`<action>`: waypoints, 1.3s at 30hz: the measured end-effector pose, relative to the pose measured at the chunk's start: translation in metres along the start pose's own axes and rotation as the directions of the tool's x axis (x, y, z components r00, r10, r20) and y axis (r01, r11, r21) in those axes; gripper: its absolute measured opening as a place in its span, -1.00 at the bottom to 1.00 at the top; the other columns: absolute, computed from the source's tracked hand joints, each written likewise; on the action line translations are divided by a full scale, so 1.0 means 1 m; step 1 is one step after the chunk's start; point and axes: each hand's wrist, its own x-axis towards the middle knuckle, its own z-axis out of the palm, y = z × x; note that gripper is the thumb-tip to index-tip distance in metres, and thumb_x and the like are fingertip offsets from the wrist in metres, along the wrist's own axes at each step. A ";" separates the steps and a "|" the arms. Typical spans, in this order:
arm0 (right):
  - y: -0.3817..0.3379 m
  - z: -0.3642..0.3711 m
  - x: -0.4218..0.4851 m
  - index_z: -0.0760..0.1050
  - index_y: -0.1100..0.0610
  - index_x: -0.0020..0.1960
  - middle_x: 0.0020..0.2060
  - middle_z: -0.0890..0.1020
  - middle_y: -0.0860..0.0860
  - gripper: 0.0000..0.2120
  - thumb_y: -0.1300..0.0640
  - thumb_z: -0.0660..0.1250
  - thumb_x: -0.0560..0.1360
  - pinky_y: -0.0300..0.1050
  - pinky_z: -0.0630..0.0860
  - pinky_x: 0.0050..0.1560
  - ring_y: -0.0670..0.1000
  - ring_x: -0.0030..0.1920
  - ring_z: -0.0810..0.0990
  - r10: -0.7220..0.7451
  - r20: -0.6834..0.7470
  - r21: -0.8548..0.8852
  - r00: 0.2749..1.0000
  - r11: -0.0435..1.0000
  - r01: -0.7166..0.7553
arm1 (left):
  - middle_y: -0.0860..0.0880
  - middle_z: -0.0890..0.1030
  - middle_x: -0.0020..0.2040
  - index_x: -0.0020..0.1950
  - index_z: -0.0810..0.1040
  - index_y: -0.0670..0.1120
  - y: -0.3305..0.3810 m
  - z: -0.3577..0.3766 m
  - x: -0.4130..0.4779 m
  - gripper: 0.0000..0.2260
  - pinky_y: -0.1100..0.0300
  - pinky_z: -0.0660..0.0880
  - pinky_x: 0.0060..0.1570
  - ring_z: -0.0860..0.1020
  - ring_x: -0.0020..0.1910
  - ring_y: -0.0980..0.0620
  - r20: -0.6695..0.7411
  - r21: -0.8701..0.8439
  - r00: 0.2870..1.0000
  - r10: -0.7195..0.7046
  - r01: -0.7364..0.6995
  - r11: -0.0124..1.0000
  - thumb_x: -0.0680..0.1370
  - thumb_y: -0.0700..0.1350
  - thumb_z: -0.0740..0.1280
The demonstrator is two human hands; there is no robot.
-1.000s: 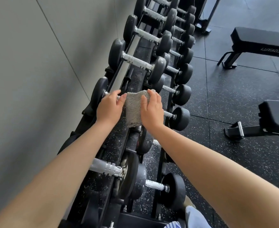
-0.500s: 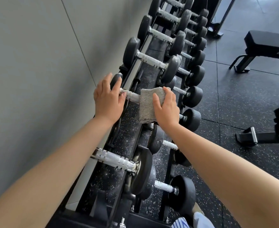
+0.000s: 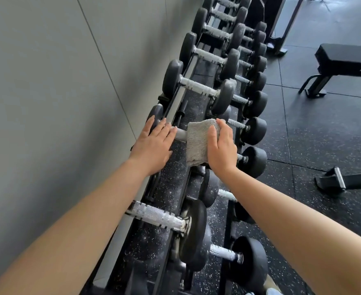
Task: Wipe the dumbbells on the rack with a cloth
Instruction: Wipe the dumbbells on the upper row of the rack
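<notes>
A long black rack (image 3: 171,184) runs along the wall and carries several black dumbbells with silver handles. A grey cloth (image 3: 198,141) is draped over the handle (image 3: 180,134) of one dumbbell on the upper row. My right hand (image 3: 222,150) presses the cloth down against that handle and the right head under it. My left hand (image 3: 154,145) lies flat, fingers spread, on the same dumbbell's left head (image 3: 157,112) and the near end of the handle. The right head is hidden by the cloth and my hand.
A grey wall (image 3: 58,103) stands tight against the rack's left side. A lower row of smaller dumbbells (image 3: 254,130) lines the right side. Two black benches (image 3: 345,60) (image 3: 349,179) stand on the speckled rubber floor to the right. A nearer dumbbell (image 3: 164,218) lies below my hands.
My left hand has slid left off the handle onto the dumbbell's left head and flattened. The right hand stays on the cloth, which now covers the handle's right part.
</notes>
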 end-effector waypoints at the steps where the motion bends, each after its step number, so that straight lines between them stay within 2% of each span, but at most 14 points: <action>1: 0.000 0.000 0.000 0.21 0.04 0.53 0.52 0.25 -0.04 -0.54 -0.10 -0.02 0.69 0.07 0.19 0.45 0.04 0.46 0.31 0.005 -0.005 0.008 1.000 1.000 -0.005 | -0.13 -0.06 0.58 0.57 -0.17 -0.13 0.000 0.001 0.001 -0.41 -0.13 -0.36 0.43 -0.11 0.56 -0.08 0.017 0.032 1.000 -0.006 0.005 0.999 0.65 0.09 -0.01; 6: -0.003 0.008 -0.001 0.23 0.03 0.54 0.59 -0.01 -0.03 -0.55 -0.06 -0.02 0.70 0.01 -0.06 0.51 -0.03 0.56 0.05 0.001 -0.119 -0.156 0.993 0.988 -0.019 | -0.14 -0.12 0.58 0.55 -0.24 -0.12 -0.001 0.002 0.002 -0.35 -0.16 -0.37 0.43 -0.13 0.56 -0.08 0.066 0.087 0.998 -0.005 -0.001 0.996 0.63 0.14 0.01; 9: -0.009 0.017 -0.005 0.21 0.04 0.56 0.58 0.12 0.01 -0.57 0.03 0.04 0.70 0.03 -0.01 0.52 0.00 0.57 0.03 -0.031 -0.133 -0.134 0.991 0.991 0.013 | -0.13 -0.14 0.58 0.55 -0.25 -0.11 -0.001 0.001 0.001 -0.34 -0.15 -0.39 0.43 -0.16 0.56 -0.06 0.079 0.075 0.997 -0.013 0.007 0.997 0.63 0.13 0.03; 11: -0.010 0.018 -0.004 0.20 0.07 0.56 0.57 0.16 0.04 -0.51 -0.04 0.13 0.67 0.03 0.07 0.51 0.02 0.58 0.04 -0.029 -0.114 -0.133 0.993 0.991 0.013 | -0.12 -0.14 0.58 0.56 -0.24 -0.10 -0.002 -0.002 0.001 -0.34 -0.14 -0.41 0.42 -0.17 0.56 -0.04 0.088 0.055 0.996 -0.011 0.007 0.998 0.62 0.11 0.04; 16: -0.014 0.008 0.012 0.21 0.13 0.55 0.53 0.28 0.05 -0.47 0.05 0.23 0.63 -0.03 0.23 0.46 0.03 0.52 0.22 0.025 -0.013 -0.094 1.000 0.995 -0.026 | -0.10 -0.09 0.59 0.57 -0.19 -0.07 -0.004 -0.005 0.003 -0.34 -0.10 -0.44 0.42 -0.11 0.56 0.00 0.085 0.014 0.996 -0.009 0.007 1.000 0.60 0.08 0.09; 18: -0.019 0.001 0.027 0.39 0.09 0.45 0.36 0.50 0.06 -0.59 0.07 0.21 0.62 0.00 0.39 0.37 0.06 0.37 0.46 0.133 0.067 0.022 0.989 0.991 -0.134 | -0.09 -0.08 0.59 0.57 -0.16 -0.06 -0.005 -0.007 0.004 -0.35 -0.09 -0.44 0.41 -0.10 0.56 0.01 0.089 -0.001 0.996 -0.013 0.013 1.000 0.59 0.05 0.09; 19: -0.021 -0.002 0.034 0.52 0.05 0.30 0.16 0.62 0.05 -0.70 0.07 0.23 0.60 0.02 0.52 0.23 0.09 0.20 0.59 0.192 0.108 0.092 0.976 0.975 -0.202 | -0.09 -0.06 0.59 0.58 -0.15 -0.05 -0.005 -0.008 0.005 -0.36 -0.08 -0.44 0.41 -0.09 0.56 0.01 0.093 -0.007 0.996 -0.015 0.016 1.000 0.59 0.04 0.09; 21: -0.021 -0.006 0.050 0.59 0.02 -0.05 -0.14 0.65 0.04 -0.87 0.12 0.26 0.55 0.03 0.61 0.03 0.12 -0.04 0.67 0.266 0.173 0.192 0.948 0.935 -0.297 | -0.09 -0.02 0.58 0.58 -0.12 -0.03 -0.003 -0.010 0.007 -0.38 -0.08 -0.44 0.41 -0.06 0.56 0.01 0.092 -0.027 0.995 -0.027 0.030 0.999 0.60 0.06 0.08; 22: -0.018 -0.006 0.055 0.61 0.02 -0.06 -0.14 0.67 0.05 -0.87 0.14 0.28 0.54 0.04 0.63 0.05 0.12 -0.06 0.67 0.274 0.196 0.211 0.941 0.926 -0.314 | -0.09 0.02 0.58 0.58 -0.11 -0.02 -0.001 -0.011 0.010 -0.40 -0.08 -0.44 0.41 -0.04 0.56 0.00 0.087 -0.043 0.995 -0.040 0.043 0.998 0.61 0.10 0.05; 26: -0.019 -0.004 0.046 0.46 0.07 0.41 0.19 0.62 0.05 -0.58 0.05 0.27 0.56 0.08 0.59 0.17 0.04 0.09 0.64 0.238 0.178 0.186 0.955 0.945 -0.270 | -0.10 0.22 0.51 0.58 -0.01 0.01 0.009 -0.015 0.025 -0.44 -0.09 -0.50 0.34 0.05 0.54 -0.05 0.105 -0.145 0.986 -0.129 0.143 0.979 0.62 0.22 -0.16; 30: -0.017 0.003 0.015 0.27 0.07 0.53 0.51 0.30 0.02 -0.54 0.06 0.20 0.65 -0.06 0.21 0.50 0.01 0.49 0.27 0.102 0.053 0.126 0.993 0.986 -0.108 | -0.12 0.16 0.55 0.58 -0.02 -0.01 0.015 -0.018 0.042 -0.40 -0.08 -0.57 0.26 -0.04 0.56 -0.03 0.227 -0.312 0.955 -0.193 0.258 0.914 0.61 0.21 -0.31; 33: -0.009 0.012 -0.003 0.21 0.08 0.56 0.57 0.16 0.01 -0.53 0.07 0.17 0.67 -0.27 -0.01 0.42 -0.03 0.58 0.03 0.008 -0.043 0.092 0.999 0.996 -0.004 | -0.11 0.06 0.57 0.58 -0.09 -0.01 0.016 -0.021 0.044 -0.40 -0.11 -0.61 0.23 -0.12 0.56 -0.01 0.302 -0.337 0.933 -0.195 0.296 0.894 0.59 0.17 -0.39; 36: -0.007 0.012 -0.002 0.20 0.08 0.56 0.57 0.16 -0.01 -0.53 0.05 0.16 0.68 -0.28 -0.01 0.40 -0.05 0.58 0.03 0.008 -0.042 0.073 0.999 0.997 -0.005 | -0.08 -0.01 0.59 0.58 -0.13 0.00 0.016 -0.022 0.041 -0.42 -0.11 -0.63 0.20 -0.17 0.55 0.02 0.328 -0.356 0.927 -0.183 0.300 0.885 0.59 0.16 -0.41; 39: -0.010 0.005 0.019 0.27 0.09 0.53 0.50 0.33 0.01 -0.54 0.02 0.17 0.66 -0.05 0.22 0.48 0.01 0.49 0.28 0.101 0.056 0.116 0.993 0.987 -0.107 | -0.05 -0.04 0.59 0.57 -0.14 0.01 0.016 -0.020 0.039 -0.40 -0.13 -0.62 0.21 -0.20 0.55 0.05 0.325 -0.386 0.930 -0.174 0.298 0.873 0.57 0.20 -0.43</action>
